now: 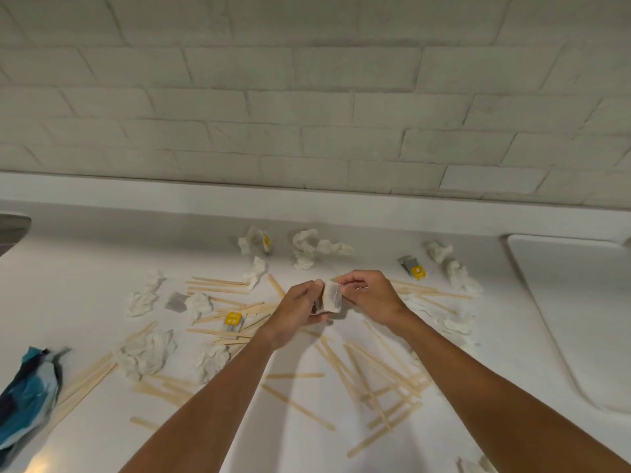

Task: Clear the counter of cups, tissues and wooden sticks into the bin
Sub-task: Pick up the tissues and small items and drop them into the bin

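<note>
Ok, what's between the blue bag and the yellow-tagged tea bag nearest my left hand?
In the head view, a crumpled tissue and some wooden sticks lie between the blue bag and that tea bag.

Wht counter [85,268] w/ wooden sticks [298,407], crumpled tissues [146,353], maybe teabags [233,322], blue wrapper [27,397].

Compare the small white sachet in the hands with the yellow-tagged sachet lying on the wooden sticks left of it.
The small white sachet is pinched between the left hand and the right hand, above the white counter; the yellow-tagged grey sachet lies untouched on pale wooden sticks. The held one shows no plain tag; the lying one bears a bright yellow tag. Both are small flat packets.
</note>
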Tool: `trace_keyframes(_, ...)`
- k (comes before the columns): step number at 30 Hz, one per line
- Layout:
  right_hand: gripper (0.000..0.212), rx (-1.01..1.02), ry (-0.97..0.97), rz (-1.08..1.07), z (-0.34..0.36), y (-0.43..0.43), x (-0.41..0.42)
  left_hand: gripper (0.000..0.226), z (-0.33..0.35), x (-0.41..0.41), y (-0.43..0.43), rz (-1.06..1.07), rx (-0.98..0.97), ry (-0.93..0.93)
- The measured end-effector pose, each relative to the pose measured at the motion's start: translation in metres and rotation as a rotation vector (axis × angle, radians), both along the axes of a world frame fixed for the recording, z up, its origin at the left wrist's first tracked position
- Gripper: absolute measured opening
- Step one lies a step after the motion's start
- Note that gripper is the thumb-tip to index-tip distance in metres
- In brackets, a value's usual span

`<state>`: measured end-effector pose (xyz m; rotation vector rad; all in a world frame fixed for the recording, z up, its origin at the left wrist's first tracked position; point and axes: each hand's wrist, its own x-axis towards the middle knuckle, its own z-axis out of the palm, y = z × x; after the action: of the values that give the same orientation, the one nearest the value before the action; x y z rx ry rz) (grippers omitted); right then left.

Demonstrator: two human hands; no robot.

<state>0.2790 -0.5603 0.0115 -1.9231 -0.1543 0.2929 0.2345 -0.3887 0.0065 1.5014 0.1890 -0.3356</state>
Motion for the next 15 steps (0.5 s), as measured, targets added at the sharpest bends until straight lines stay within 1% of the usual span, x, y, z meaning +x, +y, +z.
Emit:
trace_keyframes(3,0.026,0.049,0.124,0.083,0.002,-0.001,-0.004,0.022,-0.002,0.001,0.002,0.011,0.041,-0.02)
trace_keyframes(4,0.028,0.06,0.15,0.086,0.002,-0.002,-0.003,0.017,-0.004,0.002,0.002,0.018,0.049,-0.028)
trace_keyframes(6,0.031,0.073,0.154,0.021,-0.001,-0.003,0.0,0.013,-0.006,0.005,0.002,0.047,0.076,-0.039)
trace_keyframes(8,0.03,0.023,0.076,-0.064,-0.006,-0.004,0.006,0.014,-0.007,0.007,0.004,0.07,0.095,-0.036)
trace_keyframes(10,0.025,-0.112,-0.048,-0.092,-0.011,-0.006,0.012,0.018,-0.007,0.008,0.007,0.082,0.09,-0.033)
trace_keyframes(12,0.026,-0.257,-0.139,-0.022,-0.018,-0.009,0.019,0.025,-0.006,0.008,0.009,0.092,0.073,-0.033)
trace_keyframes(15,0.04,-0.417,-0.239,0.143,-0.03,-0.009,0.031,0.032,-0.007,0.01,0.012,0.098,0.061,-0.025)
